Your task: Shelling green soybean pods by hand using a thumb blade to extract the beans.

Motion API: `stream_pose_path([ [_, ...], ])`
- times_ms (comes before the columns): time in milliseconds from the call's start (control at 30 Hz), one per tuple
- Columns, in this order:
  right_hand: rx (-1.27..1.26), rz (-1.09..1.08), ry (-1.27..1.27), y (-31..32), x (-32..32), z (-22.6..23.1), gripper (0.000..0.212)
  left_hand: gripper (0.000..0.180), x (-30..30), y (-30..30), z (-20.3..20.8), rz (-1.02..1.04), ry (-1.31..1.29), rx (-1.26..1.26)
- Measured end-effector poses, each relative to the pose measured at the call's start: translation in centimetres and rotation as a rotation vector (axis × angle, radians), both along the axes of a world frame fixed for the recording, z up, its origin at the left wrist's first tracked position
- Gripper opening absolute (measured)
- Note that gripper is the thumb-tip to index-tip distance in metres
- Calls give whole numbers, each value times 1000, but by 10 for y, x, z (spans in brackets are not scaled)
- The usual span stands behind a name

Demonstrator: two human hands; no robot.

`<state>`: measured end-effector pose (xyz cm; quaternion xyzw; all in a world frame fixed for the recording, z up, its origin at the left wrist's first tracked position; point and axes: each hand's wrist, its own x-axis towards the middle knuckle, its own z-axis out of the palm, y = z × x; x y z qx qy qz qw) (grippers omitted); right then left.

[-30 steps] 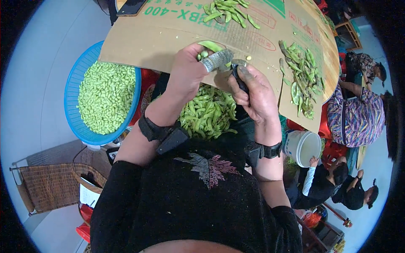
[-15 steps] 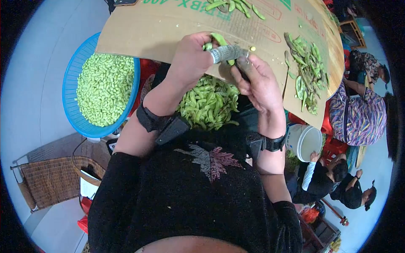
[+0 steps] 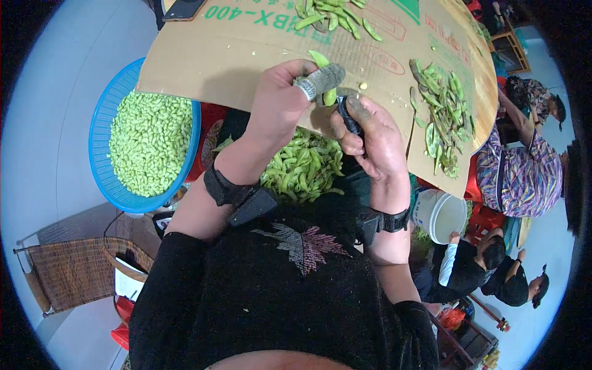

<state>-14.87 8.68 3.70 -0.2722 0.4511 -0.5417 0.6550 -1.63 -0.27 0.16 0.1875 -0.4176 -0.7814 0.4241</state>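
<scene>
Over the cardboard's near edge, my left hand [image 3: 275, 102] pinches a green bean pod [image 3: 330, 97]. A dirty grey knitted sleeve [image 3: 325, 80] covers its thumb. Close on the right, my right hand [image 3: 383, 137] grips a small tool with a curved black handle [image 3: 350, 117]; its working end is hard to make out beside the pod. Below my hands, a heap of unshelled pods [image 3: 302, 165] lies at my lap. A pale bean [image 3: 363, 86] rests on the cardboard sheet [image 3: 246, 65] just beyond my right hand.
At left stands a blue basket [image 3: 98, 157] full of shelled green beans [image 3: 151, 142]. Pods [image 3: 333, 13] and a pile of pods and husks [image 3: 441, 114] lie on the cardboard. A phone [image 3: 183, 9], a white bucket [image 3: 447, 217], a wicker chair [image 3: 74, 274] and several people are around.
The view has shifted, so the table sits slightly lower. My right hand has turned and drawn slightly back from the pod, and its black handle now shows.
</scene>
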Motion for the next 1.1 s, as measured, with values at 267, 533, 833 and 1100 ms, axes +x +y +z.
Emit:
stream_pose_path([
  [267,-24,6,-13,-3,4,-4,19,9,-5,1,-6,79,-74,-133],
  [533,-41,-17,-82,-3,6,-3,17,15,-4,-3,7,-208,47,114],
  [833,-127,-274,842,-12,6,-9,11,13,-9,-1,0,-55,-207,-83],
  [1100,0,-182,334,-15,7,-3,19,24,6,-13,4,-307,36,264],
])
